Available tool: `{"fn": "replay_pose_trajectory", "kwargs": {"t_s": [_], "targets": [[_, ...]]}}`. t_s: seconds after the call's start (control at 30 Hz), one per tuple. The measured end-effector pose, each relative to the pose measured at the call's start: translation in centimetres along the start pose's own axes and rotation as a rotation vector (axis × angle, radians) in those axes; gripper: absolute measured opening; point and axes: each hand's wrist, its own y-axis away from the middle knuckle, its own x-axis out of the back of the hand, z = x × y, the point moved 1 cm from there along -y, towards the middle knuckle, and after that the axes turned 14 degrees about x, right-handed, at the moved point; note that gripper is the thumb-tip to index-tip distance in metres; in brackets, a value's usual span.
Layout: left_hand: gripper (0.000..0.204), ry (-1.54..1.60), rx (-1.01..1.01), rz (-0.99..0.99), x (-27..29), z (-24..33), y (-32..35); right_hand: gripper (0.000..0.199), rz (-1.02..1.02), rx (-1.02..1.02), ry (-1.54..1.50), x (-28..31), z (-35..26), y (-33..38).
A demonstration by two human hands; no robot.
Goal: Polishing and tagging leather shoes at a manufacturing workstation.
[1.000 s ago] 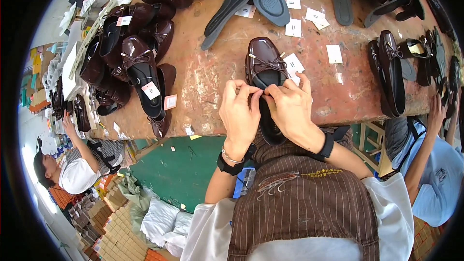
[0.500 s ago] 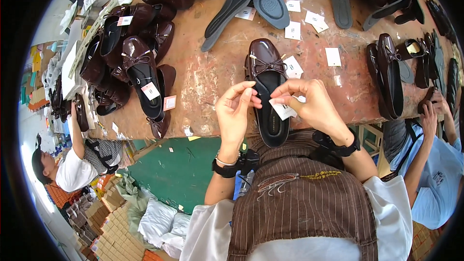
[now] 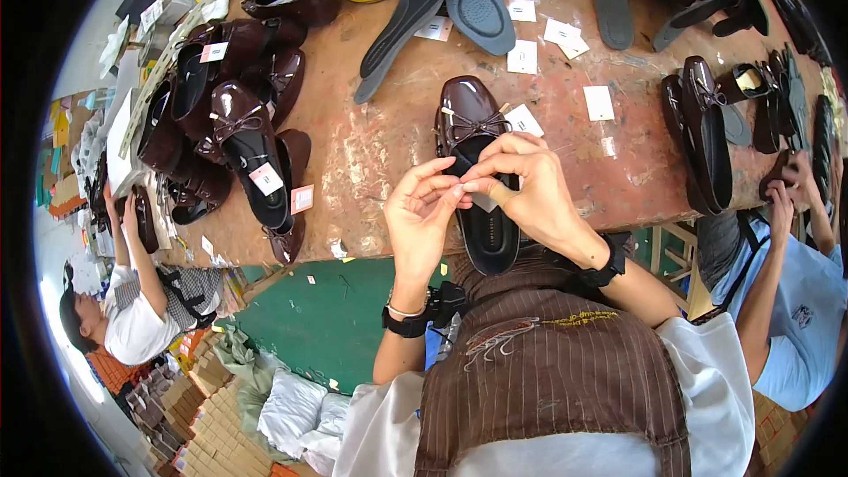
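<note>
A brown pinstriped apron (image 3: 565, 389) bearing yellow lettering (image 3: 579, 319) is being worn over a white short-sleeved top (image 3: 717, 380); both wrists (image 3: 411, 290) are being circled by black straps (image 3: 609, 261), the left also by a bracelet (image 3: 400, 311).

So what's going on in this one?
Someone is working barehanded over a dark brown shoe at the near edge of a table. The left hand and right hand meet above its opening, a partly hidden white tag just below them. More brown shoes lie to the left; grey insoles and loose tags farther back.
</note>
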Motion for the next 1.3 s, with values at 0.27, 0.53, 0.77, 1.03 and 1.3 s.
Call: {"fn": "replay_pose_trajectory", "kwargs": {"t_s": [0.27, 0.53, 0.77, 1.03, 1.3], "targets": [[0.033, -0.011, -0.002, 0.011, 0.2, -0.4, 0.0, 0.008, -0.008, -0.106, -0.089, 0.4, 0.3, -0.1], [0.034, 0.016, 0.02, 0.006, 0.3, -0.6, -0.1, 0.011, -0.097, -0.148, -0.122, 0.8, 0.3, -0.5], [0.034, 0.002, 0.002, 0.014, 0.3, -0.6, -0.2, 0.011, -0.067, -0.084, -0.071, 0.1, 0.4, -0.1], [0.033, -0.453, -0.171, 0.497, -1.3, 0.5, 1.5, 0.017, 0.143, -0.03, 0.035, 5.4, 0.1, -0.4], [0.021, -0.487, -0.167, 0.43, 2.2, 4.3, 1.2, 0.011, -0.267, 0.091, 0.403, 7.0, 5.8, 2.7]]}}
